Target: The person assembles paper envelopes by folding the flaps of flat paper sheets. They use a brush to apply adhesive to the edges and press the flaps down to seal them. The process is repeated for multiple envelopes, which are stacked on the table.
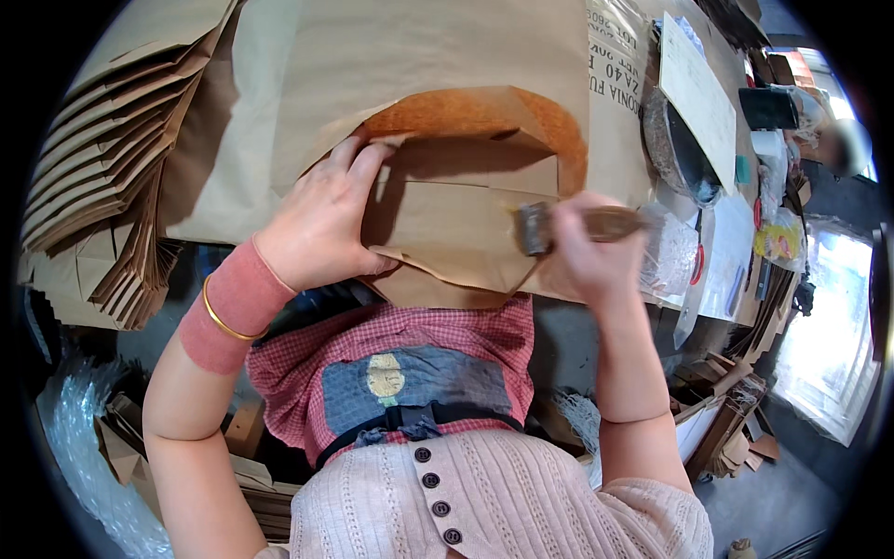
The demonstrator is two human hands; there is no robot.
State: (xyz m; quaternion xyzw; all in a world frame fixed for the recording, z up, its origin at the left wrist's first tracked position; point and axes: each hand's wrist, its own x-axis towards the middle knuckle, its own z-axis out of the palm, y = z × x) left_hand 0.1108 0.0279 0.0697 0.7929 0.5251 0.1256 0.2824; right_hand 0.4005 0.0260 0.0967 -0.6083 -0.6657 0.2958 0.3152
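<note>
A large brown paper bag [466, 205] lies before me with its end folded open into a broad pocket. A wet-looking orange-brown band [438, 113] runs along the far flap and bends down its right side. At the pocket's left side, my left hand [326, 210] holds the bag, fingers on the far fold and thumb on the near flap. My right hand [601, 247] is closed round the wooden handle of a flat brush [534, 229]. The brush head points left, over the pocket's right part; motion blurs it, and whether it touches the paper I cannot tell.
Folded brown paper bags [121, 140] are stacked at the left. On the right of the table are a dark pan-like vessel [675, 149] under a white board [697, 98], and red-handled scissors [697, 265]. Clear plastic [93, 456] and paper scraps [731, 424] lie below the table.
</note>
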